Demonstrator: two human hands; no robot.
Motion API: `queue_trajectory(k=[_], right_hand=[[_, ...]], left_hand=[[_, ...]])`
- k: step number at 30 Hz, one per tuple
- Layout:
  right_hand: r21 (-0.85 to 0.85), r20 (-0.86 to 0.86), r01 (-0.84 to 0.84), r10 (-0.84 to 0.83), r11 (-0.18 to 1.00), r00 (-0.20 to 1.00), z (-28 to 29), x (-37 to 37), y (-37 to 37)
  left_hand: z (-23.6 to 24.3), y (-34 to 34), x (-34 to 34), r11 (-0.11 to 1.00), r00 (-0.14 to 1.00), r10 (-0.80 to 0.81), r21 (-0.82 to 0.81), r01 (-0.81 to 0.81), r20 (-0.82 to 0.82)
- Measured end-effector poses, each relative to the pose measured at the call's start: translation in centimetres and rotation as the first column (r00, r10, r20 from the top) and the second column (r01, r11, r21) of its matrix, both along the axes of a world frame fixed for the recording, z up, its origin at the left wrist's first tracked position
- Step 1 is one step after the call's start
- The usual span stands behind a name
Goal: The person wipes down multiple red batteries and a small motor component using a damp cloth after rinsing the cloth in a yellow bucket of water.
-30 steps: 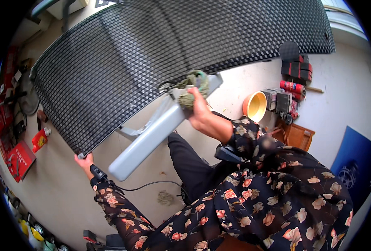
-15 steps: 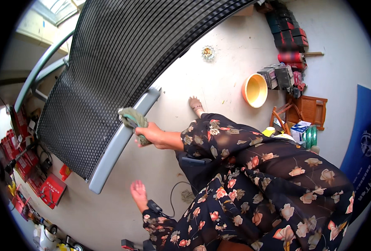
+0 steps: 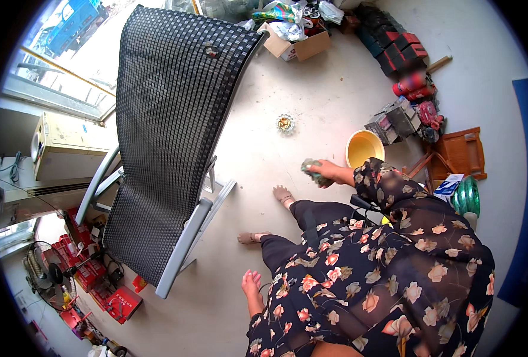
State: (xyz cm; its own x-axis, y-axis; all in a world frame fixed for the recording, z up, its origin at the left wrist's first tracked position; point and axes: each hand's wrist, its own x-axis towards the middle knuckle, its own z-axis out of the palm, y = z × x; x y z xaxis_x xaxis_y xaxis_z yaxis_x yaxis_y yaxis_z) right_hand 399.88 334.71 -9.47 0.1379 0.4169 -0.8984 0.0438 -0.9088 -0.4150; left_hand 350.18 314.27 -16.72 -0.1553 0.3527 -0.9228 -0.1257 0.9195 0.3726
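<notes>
My right hand (image 3: 328, 171) is closed on a crumpled greenish cloth (image 3: 311, 168), held out near a yellow plastic basin (image 3: 365, 149). My left hand (image 3: 252, 285) hangs low beside my body, empty, with loosely spread fingers. To the left stands a reclining chair with black woven mesh (image 3: 157, 131) and a pale grey armrest (image 3: 182, 250), apart from both my hands. My sandalled feet (image 3: 282, 195) are on the floor.
A cardboard box of bags (image 3: 305, 47) is at the back. Stacked black and red cases (image 3: 395, 56), a brown wooden chair (image 3: 457, 154) and a blue panel (image 3: 523, 184) line the right. Red boxes and tools (image 3: 121, 303) lie lower left, below a cream machine (image 3: 67, 154) by the window.
My left hand has let go of the chair's edge. My right hand, still holding the cloth, has left the armrest and moved right. The chair now stands farther left, more lengthwise in view.
</notes>
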Motion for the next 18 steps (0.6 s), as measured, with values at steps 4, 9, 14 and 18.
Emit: queue_trajectory(k=[4,9,14,18], right_hand=[[0.076,0.347,0.104,-0.124,0.992,0.93,-1.8,8.1,-2.9],[0.023,0.431,0.366,-0.34,0.93,0.836,-2.3,13.8,-8.6],[-0.081,0.216,0.43,-0.405,0.899,0.889,-4.1,9.8,-10.1],[-0.098,0.0,0.038,-0.038,0.994,0.999,-3.2,8.3,-9.7]], left_hand=[[1.9,5.2,-1.6,0.987,0.971,-0.111,0.094,0.134,-0.212],[5.1,9.3,-1.6,0.965,0.957,-0.083,0.218,0.147,-0.278],[4.2,12.2,-3.8,0.954,0.951,-0.132,0.225,0.198,-0.278],[2.8,10.8,-4.0,0.962,0.963,-0.115,0.215,0.169,-0.242]])
